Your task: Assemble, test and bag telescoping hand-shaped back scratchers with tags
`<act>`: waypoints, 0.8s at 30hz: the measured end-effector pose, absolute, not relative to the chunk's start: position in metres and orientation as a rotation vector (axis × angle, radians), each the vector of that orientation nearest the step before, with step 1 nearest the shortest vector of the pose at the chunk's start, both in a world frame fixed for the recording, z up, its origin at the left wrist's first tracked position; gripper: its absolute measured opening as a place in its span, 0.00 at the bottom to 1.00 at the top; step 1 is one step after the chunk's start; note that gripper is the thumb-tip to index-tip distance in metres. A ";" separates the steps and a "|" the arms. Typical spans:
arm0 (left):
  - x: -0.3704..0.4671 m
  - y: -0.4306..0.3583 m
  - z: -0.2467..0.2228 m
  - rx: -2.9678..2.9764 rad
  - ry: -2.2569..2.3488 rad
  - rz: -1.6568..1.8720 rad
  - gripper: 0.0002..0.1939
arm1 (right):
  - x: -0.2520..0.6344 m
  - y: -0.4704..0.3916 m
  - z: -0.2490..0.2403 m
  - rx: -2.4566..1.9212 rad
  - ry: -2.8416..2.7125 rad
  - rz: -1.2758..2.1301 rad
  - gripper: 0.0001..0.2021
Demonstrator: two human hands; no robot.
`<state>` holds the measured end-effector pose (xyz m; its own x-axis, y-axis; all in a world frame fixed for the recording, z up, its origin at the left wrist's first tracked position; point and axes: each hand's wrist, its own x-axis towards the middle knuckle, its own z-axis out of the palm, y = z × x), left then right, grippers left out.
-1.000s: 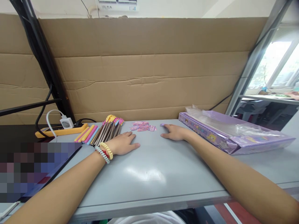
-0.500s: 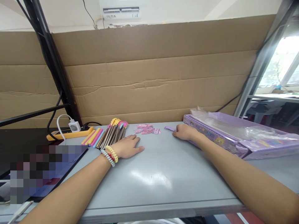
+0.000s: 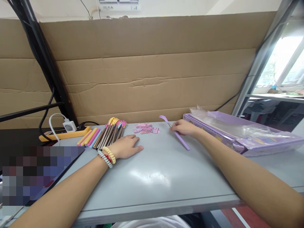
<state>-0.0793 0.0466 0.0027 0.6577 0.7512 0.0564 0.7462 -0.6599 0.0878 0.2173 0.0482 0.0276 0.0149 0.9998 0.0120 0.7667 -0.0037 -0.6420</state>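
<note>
My right hand (image 3: 181, 127) is closed on a purple back scratcher (image 3: 182, 141). Its curved head points away to the left, a bit of metal rod shows by my fingers, and the handle slants toward me over the table. My left hand (image 3: 125, 146) lies flat, palm down, fingers spread, on the grey table (image 3: 152, 167). Just left of it lies a bundle of back scratchers (image 3: 111, 134) with metal rods and yellow, pink and blue heads; coloured handles (image 3: 91, 137) point left. Between my hands, farther back, are small pink printed cards (image 3: 146, 128).
A purple printed box (image 3: 213, 126) with clear plastic film on it lies at the right. At the left are a yellow power strip (image 3: 64, 136) with a white plug (image 3: 69, 125) and a dark flat screen-like thing (image 3: 68, 158). Cardboard (image 3: 142, 69) walls off the back.
My right hand has drawn the purple back scratcher away from the box, slightly left; its handle now shows. My left hand stays flat. The view has shifted slightly.
</note>
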 end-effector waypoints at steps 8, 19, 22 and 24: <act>-0.056 0.018 0.012 2.650 1.015 0.608 0.27 | 0.160 0.021 0.028 -0.958 -1.683 1.278 0.16; -0.043 0.005 0.015 2.671 0.864 1.041 0.18 | 0.148 0.015 0.026 -0.706 -1.560 1.102 0.14; -0.049 0.010 0.020 2.792 1.019 0.963 0.19 | 0.159 0.017 0.038 -0.700 -1.404 1.072 0.15; -0.056 0.018 0.025 2.856 1.189 0.946 0.18 | 0.169 0.017 0.050 -0.708 -1.241 0.986 0.17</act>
<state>-0.0563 0.0178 0.0250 0.5598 0.6205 0.5493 0.6748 -0.7260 0.1324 0.1690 0.0174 0.0495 0.0291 0.8998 0.4354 -0.2209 0.4306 -0.8751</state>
